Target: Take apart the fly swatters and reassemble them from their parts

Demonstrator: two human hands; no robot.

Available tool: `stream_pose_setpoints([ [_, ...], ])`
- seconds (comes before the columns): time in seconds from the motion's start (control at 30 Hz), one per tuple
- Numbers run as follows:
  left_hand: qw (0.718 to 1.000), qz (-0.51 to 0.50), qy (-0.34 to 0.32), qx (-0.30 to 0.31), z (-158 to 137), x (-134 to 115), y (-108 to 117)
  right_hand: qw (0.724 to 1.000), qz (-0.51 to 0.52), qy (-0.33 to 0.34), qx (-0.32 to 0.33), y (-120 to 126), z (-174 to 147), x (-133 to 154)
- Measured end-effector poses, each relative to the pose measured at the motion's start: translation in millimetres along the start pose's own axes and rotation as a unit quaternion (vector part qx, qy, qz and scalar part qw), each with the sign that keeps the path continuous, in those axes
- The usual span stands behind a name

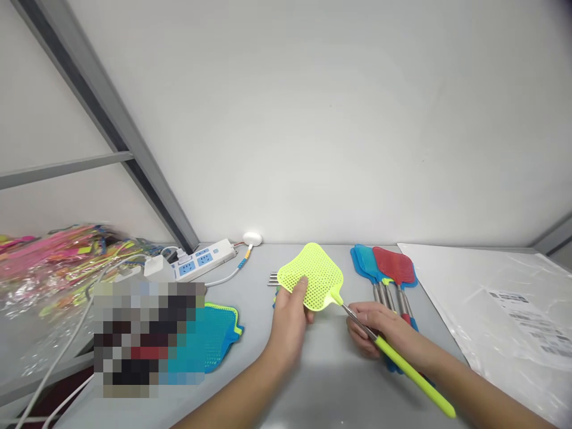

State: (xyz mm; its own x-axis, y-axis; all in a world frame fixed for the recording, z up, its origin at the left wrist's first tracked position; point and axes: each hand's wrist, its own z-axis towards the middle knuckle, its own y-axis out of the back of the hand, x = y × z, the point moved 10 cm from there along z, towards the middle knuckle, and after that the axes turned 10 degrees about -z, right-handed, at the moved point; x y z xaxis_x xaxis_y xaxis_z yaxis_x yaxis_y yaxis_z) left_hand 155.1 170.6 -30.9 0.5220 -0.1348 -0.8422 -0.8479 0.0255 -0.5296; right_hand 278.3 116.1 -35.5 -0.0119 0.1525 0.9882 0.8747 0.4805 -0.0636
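A yellow-green fly swatter slants across the middle of the head view, its perforated head up and its handle toward the lower right. My left hand pinches the swatter head, thumb on top and fingers beneath. Around the metal rod just below the head, my right hand is closed. Behind my right hand lies a group of assembled swatters, with a red head and blue heads. Several metal rod ends poke out left of the held swatter head. Blue swatter heads lie stacked at the left, one yellow-green edge showing.
A white power strip with plugs and cables sits at the back left, beside a small white device. Clear bags of colourful items fill the far left. A white plastic-wrapped package lies at the right. A pixelated patch hides part of the left side.
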Motion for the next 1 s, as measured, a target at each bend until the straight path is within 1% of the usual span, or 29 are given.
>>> stream_pose_setpoints([
  [0.1, 1.0, 0.018, 0.009, -0.004, 0.5, -0.4, 0.9, 0.999, 0.035, -0.019, 0.013, -6.5, 0.6, -6.3],
  [0.2, 0.999, 0.053, -0.006, 0.006, -2.5, -5.3, -1.9, 0.997, 0.071, -0.039, 0.008, -8.5, 1.5, -11.4],
  [0.27, 0.996, 0.083, -0.026, 0.031, -7.9, -8.7, -7.8, 0.996, 0.083, -0.042, 0.009, -9.8, 0.6, -11.2],
  [0.37, 0.991, 0.094, -0.057, 0.073, -17.7, -10.8, -14.7, 0.995, 0.092, -0.04, 0.025, -13.6, -4.2, -7.8],
  [0.43, 0.984, 0.1, -0.102, 0.106, -21.7, -17.1, -17.8, 0.993, 0.102, -0.045, 0.034, -14.5, -8.8, -6.8],
  [0.47, 0.975, 0.11, -0.145, 0.125, -23.3, -24.7, -19.6, 0.993, 0.106, -0.049, 0.036, -13.8, -11.2, -6.9],
  [0.5, 0.96, 0.131, -0.202, 0.144, -25.5, -35.2, -21.9, 0.992, 0.108, -0.053, 0.037, -12.5, -13.4, -7.1],
  [0.53, 0.936, 0.162, -0.267, 0.16, -28.9, -47.3, -24.5, 0.992, 0.109, -0.057, 0.037, -10.7, -15.4, -7.5],
  [0.6, 0.871, 0.244, -0.387, 0.178, -37.0, -68.6, -30.5, 0.992, 0.102, -0.059, 0.045, -8.6, -18.7, -7.4],
  [0.63, 0.838, 0.286, -0.427, 0.183, -39.6, -75.4, -33.8, 0.993, 0.094, -0.059, 0.051, -8.1, -20.0, -7.0],
  [0.67, 0.811, 0.321, -0.45, 0.189, -40.7, -80.0, -37.3, 0.993, 0.086, -0.058, 0.055, -7.8, -21.1, -6.5],
  [0.7, 0.792, 0.346, -0.462, 0.198, -40.8, -82.9, -40.5, 0.994, 0.076, -0.058, 0.059, -7.9, -22.1, -6.1],
  [0.77, 0.77, 0.363, -0.478, 0.216, -42.2, -88.4, -45.7, 0.995, 0.054, -0.061, 0.065, -9.3, -24.2, -5.8],
  [0.83, 0.757, 0.353, -0.501, 0.226, -46.5, -94.3, -48.8, 0.996, 0.017, -0.063, 0.06, -9.1, -26.3, -6.1],
  [0.9, 0.754, 0.337, -0.517, 0.222, -49.8, -99.7, -48.6, 0.997, -0.027, -0.057, 0.047, -6.8, -27.9, -6.1],
  [1.0, 0.759, 0.34, -0.518, 0.2, -49.1, -104.2, -46.5, 0.995, -0.083, -0.042, 0.045, -4.6, -30.0, -7.3],
])
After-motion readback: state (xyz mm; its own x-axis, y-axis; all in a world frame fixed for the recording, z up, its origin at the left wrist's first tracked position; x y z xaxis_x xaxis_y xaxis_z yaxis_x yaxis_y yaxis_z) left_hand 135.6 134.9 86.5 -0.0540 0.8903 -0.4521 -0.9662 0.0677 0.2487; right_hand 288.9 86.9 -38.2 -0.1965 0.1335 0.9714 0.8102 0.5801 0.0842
